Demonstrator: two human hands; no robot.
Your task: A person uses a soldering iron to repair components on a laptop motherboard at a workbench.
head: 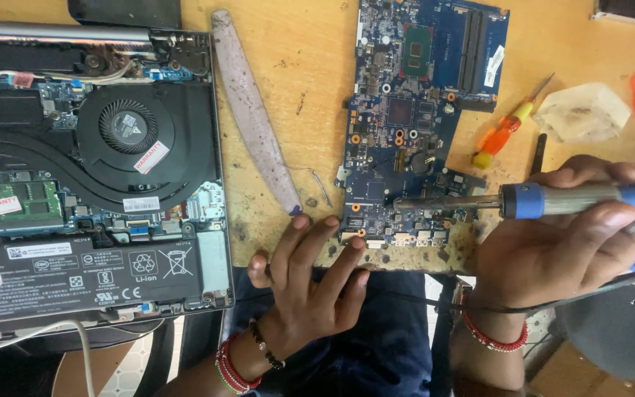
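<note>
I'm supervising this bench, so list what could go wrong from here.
1. The soldering iron in the right hand lies low over the blue circuit board; a slip could scorch nearby parts.
2. The left hand has fingertips at the board's edge, close to the hot tip.
3. The iron's cord crosses the lap and might snag.

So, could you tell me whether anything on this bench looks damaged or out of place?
The wooden bench top is scorched and stained near its front edge, under the blue circuit board. Nothing else stands out.

Bright, even light — soft shadows, mostly sharp, slight blur at img edges.
</note>
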